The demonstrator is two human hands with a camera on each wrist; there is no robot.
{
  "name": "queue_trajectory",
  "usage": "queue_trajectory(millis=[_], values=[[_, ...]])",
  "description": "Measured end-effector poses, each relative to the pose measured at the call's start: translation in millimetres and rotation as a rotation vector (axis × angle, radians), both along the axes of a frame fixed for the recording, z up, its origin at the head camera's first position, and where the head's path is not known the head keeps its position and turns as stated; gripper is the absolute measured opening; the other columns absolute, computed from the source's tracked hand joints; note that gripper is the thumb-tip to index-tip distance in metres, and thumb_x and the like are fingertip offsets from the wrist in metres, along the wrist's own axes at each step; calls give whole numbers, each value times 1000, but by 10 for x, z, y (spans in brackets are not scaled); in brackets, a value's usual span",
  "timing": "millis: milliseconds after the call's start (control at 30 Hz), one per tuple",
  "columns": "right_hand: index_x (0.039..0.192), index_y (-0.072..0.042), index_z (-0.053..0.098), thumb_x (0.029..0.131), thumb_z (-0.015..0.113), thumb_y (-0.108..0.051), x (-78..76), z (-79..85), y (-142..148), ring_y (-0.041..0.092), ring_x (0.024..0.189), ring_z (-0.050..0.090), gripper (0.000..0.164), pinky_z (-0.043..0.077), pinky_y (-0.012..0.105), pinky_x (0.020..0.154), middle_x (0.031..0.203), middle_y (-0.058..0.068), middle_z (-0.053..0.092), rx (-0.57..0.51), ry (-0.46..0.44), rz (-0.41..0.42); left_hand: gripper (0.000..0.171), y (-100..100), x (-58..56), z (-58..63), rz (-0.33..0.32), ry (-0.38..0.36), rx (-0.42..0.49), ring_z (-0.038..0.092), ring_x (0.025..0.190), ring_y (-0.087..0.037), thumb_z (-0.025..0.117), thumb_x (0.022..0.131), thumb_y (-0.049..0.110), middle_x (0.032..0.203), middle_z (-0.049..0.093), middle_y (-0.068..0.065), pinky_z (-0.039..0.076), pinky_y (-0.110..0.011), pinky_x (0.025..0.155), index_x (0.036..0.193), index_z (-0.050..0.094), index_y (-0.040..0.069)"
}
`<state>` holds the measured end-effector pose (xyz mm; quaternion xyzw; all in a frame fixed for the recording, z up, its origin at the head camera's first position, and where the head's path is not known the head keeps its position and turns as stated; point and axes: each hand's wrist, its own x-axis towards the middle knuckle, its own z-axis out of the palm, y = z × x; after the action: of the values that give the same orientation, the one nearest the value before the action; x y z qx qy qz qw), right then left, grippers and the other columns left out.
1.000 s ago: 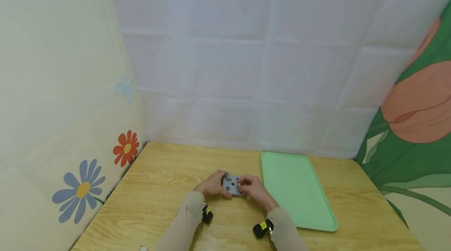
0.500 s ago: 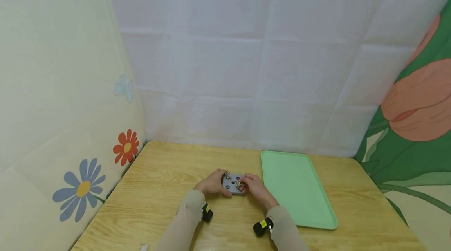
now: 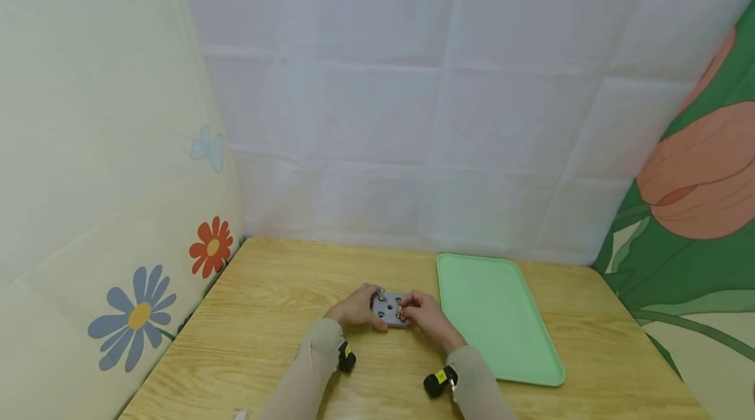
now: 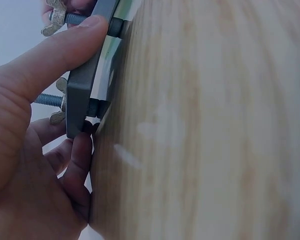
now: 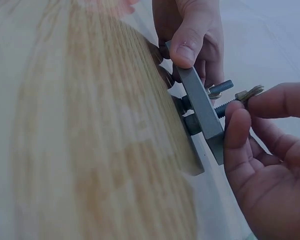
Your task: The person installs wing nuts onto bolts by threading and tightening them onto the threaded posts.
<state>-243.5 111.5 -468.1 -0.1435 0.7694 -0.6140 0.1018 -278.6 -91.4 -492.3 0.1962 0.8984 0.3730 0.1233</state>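
Observation:
A grey metal plate [image 3: 387, 316] with several holes stands just above the table, bolt heads under it. My left hand [image 3: 355, 308] grips its left side, thumb on the near edge and fingers at the far edge. In the right wrist view, a threaded bolt [image 5: 221, 109] rises from the plate with a brass-coloured wing nut [image 5: 250, 93] near its tip. My right hand [image 3: 426, 315] pinches that wing nut between thumb and index finger. Another wing nut [image 4: 60, 101] sits on a second bolt [image 4: 47, 100], low against the plate near the left hand.
A light green tray [image 3: 498, 322] lies to the right of the hands on the wooden table [image 3: 283, 276]. A small whitish object [image 3: 240, 414] is at the bottom edge of the head view. A white cloth [image 3: 354, 112] hangs behind the table.
My right fingers have shifted slightly around the wing nut, turning as they grip it. The left hand and the plate have stayed in place.

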Motion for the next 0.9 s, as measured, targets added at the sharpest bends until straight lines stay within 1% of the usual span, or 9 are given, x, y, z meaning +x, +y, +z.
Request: queue_trajectory(millis=[133,200,433,533,667,733,800,900], values=[[110,17,54,82,55,9,14,9,-1,16,74,56,29,51,31,67,90,19,59,11,0,11,82,-5,11,6,0,-9,4,47,96,-20,86,68,27,119,48,-9,40,-40,87,135,45,2],[112,16,55,81,56,9,14,11,0,16,75,55,31,51,32,67,92,20,59,27,10,15,82,-7,12,8,0,-13,8,47,96,-20,86,68,27,119,48,-9,40,-40,87,135,44,2],[106,14,59,85,60,3,16,25,6,13,77,55,23,51,32,68,99,22,61,83,35,27,83,-4,11,18,2,-15,7,47,100,-21,85,69,27,125,46,-12,39,-40,89,137,43,2],[104,14,59,87,61,1,25,44,1,12,75,54,22,51,33,68,96,18,61,98,39,24,83,-1,11,19,3,-10,2,47,99,-21,85,69,27,124,46,-11,39,-40,88,137,44,2],[100,12,60,87,62,0,16,45,-5,12,72,54,19,51,36,67,89,9,61,111,37,14,83,0,5,18,5,-6,-3,47,98,-20,85,69,27,122,47,-10,40,-39,87,137,44,3],[98,10,60,88,62,-2,-10,15,-2,14,72,55,16,51,36,67,86,7,61,106,36,14,83,2,5,20,5,-7,-5,47,97,-20,85,69,28,123,47,-10,40,-39,87,137,44,3],[95,9,61,90,61,-5,-55,-50,2,14,71,55,15,50,34,66,83,6,61,81,16,8,83,1,7,19,4,-11,-5,47,97,-20,85,69,27,123,47,-10,40,-39,87,137,43,2],[93,10,60,95,53,-8,-125,-173,6,14,70,56,19,50,30,64,80,7,60,24,-16,-2,83,3,5,12,3,-13,-3,47,97,-21,86,69,27,123,47,-10,40,-40,87,136,44,2]])
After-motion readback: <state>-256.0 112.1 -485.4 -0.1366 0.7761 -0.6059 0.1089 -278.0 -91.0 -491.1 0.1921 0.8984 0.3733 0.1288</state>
